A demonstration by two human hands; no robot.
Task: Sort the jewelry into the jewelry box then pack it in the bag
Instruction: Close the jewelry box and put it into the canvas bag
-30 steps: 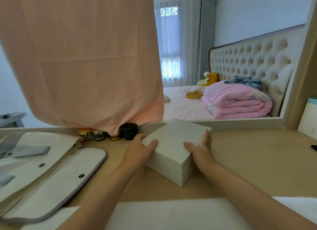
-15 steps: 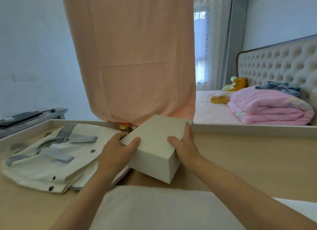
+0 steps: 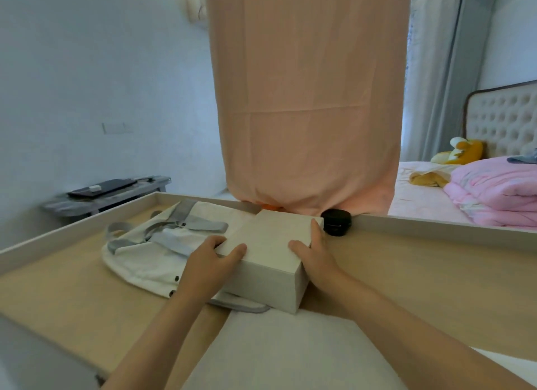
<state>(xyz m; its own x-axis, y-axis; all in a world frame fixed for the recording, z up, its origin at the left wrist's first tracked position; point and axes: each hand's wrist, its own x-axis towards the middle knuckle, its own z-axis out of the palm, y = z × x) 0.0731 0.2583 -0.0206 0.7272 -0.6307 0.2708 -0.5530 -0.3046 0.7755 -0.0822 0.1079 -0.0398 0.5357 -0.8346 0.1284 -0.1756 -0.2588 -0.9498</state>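
Both hands clamp the closed jewelry box between them: the left hand curls over its left top edge, and the right hand presses flat along its right side, fingers reaching toward the far corner. The box sits at frame centre, lid up and level, one lower corner aimed at the bottom of the frame. Its long axis seems to run away from the person, leaning toward the upper right. Its left underside overlaps the near flap of the bag, which lies flat on the counter at centre left; I cannot tell whether the box rests there or is held just clear.

Sorting looks finished, so this is the packing step. The bag's mouth appears shut flat, so next one hand would have to let go and lift the flap, then feed the box in end first. A black round pot stands just beyond the box.
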